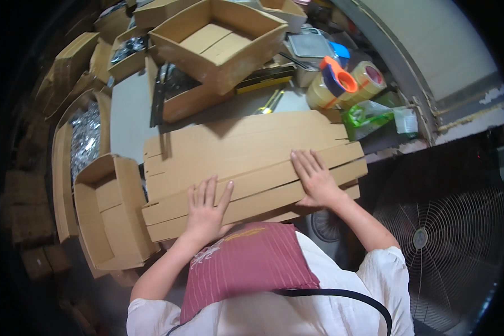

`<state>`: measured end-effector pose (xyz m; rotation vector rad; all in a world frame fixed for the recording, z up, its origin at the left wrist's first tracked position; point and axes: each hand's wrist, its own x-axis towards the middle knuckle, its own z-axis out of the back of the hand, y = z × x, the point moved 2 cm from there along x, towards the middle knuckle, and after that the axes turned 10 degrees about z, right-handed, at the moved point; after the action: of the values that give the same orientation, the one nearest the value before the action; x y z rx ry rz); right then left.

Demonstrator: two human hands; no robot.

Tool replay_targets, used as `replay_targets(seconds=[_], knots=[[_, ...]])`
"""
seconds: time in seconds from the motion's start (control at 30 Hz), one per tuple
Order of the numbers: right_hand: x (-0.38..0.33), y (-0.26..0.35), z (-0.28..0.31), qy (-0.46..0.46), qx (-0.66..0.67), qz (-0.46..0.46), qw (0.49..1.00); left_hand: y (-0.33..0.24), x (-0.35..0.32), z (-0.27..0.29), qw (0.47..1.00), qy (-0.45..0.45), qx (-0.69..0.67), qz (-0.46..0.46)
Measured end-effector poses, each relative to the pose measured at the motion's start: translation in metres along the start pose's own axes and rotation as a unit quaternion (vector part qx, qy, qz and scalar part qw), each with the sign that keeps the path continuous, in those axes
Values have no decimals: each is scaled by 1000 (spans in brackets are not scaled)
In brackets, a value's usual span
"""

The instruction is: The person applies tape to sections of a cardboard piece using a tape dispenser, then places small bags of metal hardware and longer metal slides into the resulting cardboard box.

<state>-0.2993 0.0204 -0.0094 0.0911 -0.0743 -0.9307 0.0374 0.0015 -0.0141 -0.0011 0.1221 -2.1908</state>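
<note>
The centre is moderately and evenly lit, and the flattened cardboard (207, 148) is rendered clearly, with a soft dark shadow cast on it below the raised cardboard box (196, 59). Small bright glints are thrown back by the silvery pieces (85, 134). The white shirt (341, 269) is shown pale, with little detail held. The cardboard boxes (31, 218) at the far left are dimmed and blurred, and the fan (420, 238) is sunk in gloom. Straight edges are bowed toward the rim, where the corners are swallowed by black vignetting.
</note>
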Motion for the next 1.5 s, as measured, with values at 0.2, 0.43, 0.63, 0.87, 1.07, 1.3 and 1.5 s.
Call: replay_targets(seconds=[0.2,0.43,0.63,0.87,1.07,1.3,1.5], knots=[[-10,-16,9,-24,-41,-31,998,-6,25,-3,998,-51,-17,-11],[-9,-8,5,-24,-50,-5,998,-34,35,-13,995,-90,-16,-45],[2,10,9,10,-55,14,998,-45,36,-27,994,-79,-66,-28],[20,30,-9,7,-65,48,997,-51,40,-29,989,-123,-79,-39],[3,15,1,21,-48,35,998,-42,34,-33,992,-80,-78,-61],[-41,-33,9,42,-48,-40,997,36,3,1,996,17,-77,-49],[-42,-29,6,-15,-22,-79,997,43,10,10,997,41,-65,-32]])
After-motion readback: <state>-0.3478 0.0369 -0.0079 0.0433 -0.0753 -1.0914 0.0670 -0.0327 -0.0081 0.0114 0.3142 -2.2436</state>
